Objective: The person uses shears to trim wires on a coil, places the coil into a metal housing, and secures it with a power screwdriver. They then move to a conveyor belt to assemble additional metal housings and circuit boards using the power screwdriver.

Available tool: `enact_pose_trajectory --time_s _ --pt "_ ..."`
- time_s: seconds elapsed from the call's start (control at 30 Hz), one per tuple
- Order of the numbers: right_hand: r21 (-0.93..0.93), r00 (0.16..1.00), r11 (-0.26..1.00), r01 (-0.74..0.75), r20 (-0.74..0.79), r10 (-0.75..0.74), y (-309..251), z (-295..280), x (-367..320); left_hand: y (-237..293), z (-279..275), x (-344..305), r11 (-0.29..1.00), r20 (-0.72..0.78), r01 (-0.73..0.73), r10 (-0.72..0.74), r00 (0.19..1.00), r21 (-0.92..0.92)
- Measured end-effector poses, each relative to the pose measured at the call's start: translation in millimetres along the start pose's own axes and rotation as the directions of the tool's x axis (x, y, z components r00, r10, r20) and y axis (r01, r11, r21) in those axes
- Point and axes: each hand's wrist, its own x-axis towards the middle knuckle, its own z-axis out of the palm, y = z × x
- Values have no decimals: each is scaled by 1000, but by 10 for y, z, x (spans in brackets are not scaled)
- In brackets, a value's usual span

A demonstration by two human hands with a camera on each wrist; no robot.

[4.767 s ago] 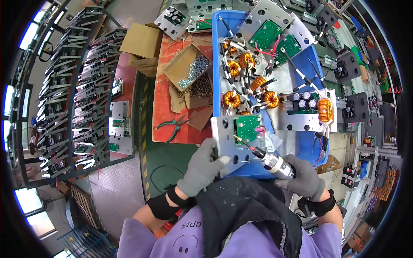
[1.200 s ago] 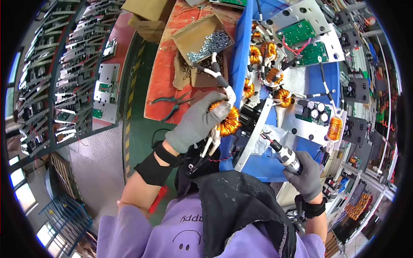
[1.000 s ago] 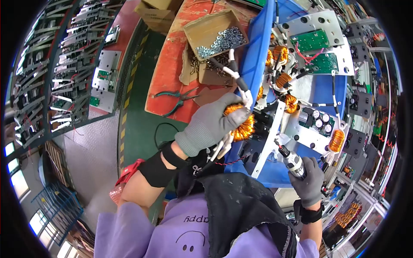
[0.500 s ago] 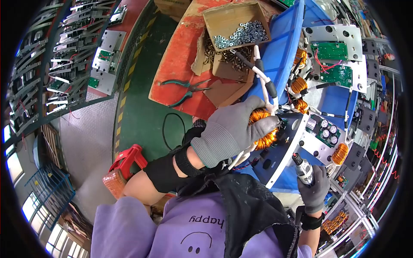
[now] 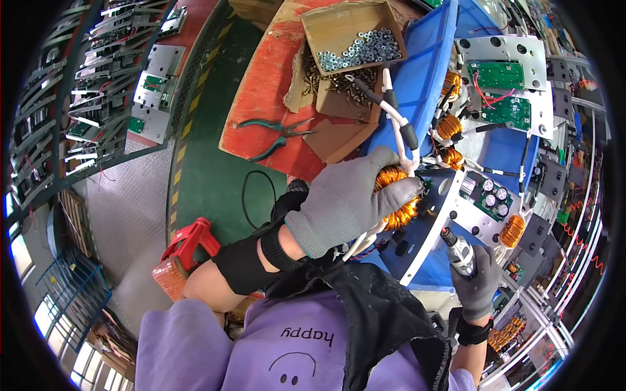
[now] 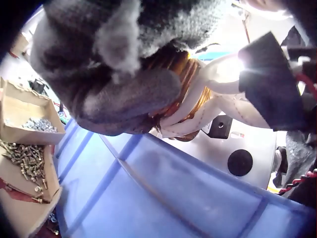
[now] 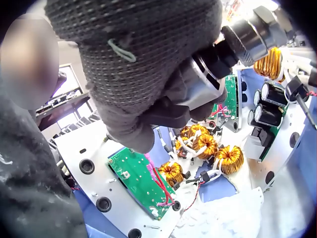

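Observation:
My gloved left hand grips a copper-wound toroid coil, thumb on its face. From the coil, white leads with black sleeves stand up past the blue bin's wall. Beside it, a metal plate stands on edge at the bin's near end. In the right wrist view that plate's other face carries a green circuit board with red and pink wires. My gloved right hand holds a silver power screwdriver, its tip pointing up beside the plate. The driver's black lever shows under the fingers.
The blue bin holds more coils, two plates with green boards and a capacitor board. On the red table are a box of nuts, bolts and pliers. A rack stands left.
Earlier the plate lay board-up with the driver over it and the left hand at its edge. Now it stands on edge and that hand grips the coil. In the last half second, little has moved.

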Motion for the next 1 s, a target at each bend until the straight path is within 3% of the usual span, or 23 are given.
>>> enact_pose_trajectory --time_s 0.27,0.37,0.43,0.67,0.8,0.87,1.0 --pt "-6 1000 1000 2 -18 -2 83 21 -1 38 -29 47 998 62 48 -46 997 -35" --pt "-37 999 998 45 -3 -45 112 11 -4 27 -35 41 998 92 12 -18 996 66" --pt "-49 998 997 63 23 -62 150 15 -30 0 -4 5 992 27 -88 86 996 86" --pt "-77 994 991 105 40 -102 155 -13 -81 -30 89 -136 999 1 -38 38 999 10" --pt "-91 993 989 118 23 -116 150 -14 -92 -86 161 -227 993 -48 -114 114 992 -9" --pt "-94 992 988 126 16 -125 136 -28 -77 -29 136 -262 997 -11 -50 49 999 -64" --pt "-90 992 988 127 -2 -128 125 -14 -61 -68 122 -281 997 -14 -71 71 997 -16"
